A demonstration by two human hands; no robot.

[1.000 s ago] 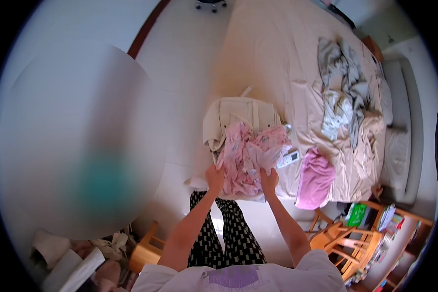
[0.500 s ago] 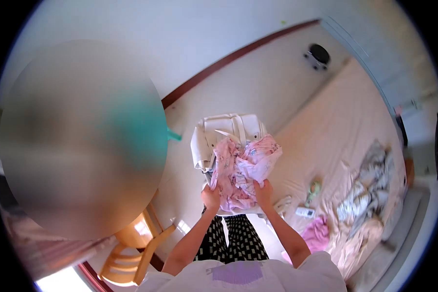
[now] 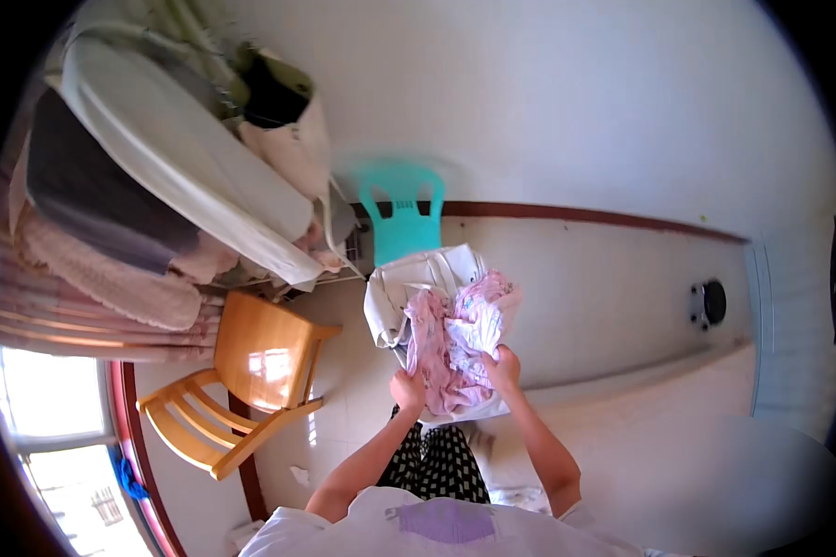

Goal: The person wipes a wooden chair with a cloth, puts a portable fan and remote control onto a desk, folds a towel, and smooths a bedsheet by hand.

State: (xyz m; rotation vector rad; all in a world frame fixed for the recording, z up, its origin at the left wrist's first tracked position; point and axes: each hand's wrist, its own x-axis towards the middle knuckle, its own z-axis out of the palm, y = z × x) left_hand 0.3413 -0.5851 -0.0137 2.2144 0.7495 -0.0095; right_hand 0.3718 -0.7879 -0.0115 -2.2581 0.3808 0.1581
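In front of my body is a cream-white bag [image 3: 387, 306] with straps, its far side slumped. Crumpled pink floral cloth [image 3: 427, 348] lies bunched over its near part and covers most of the opening. My left hand [image 3: 408, 390] is closed at the near left edge of the bag, against the cloth. At the near right edge my right hand [image 3: 502, 369] is closed too, thumb on top beside the cloth. The fingers underneath are hidden on both sides.
A turquoise plastic chair [image 3: 407, 227] stands just beyond the bag by the wall. To the left are a wooden chair [image 3: 265, 353] and a rack draped with clothes and bags [image 3: 176, 148]. A small black-topped wheeled object [image 3: 712, 303] sits on the floor at right.
My view has swung left, bringing the chairs and clothes rack into sight as the bed's clutter left it. The bag and pink cloth have turned along with me, still between my hands.
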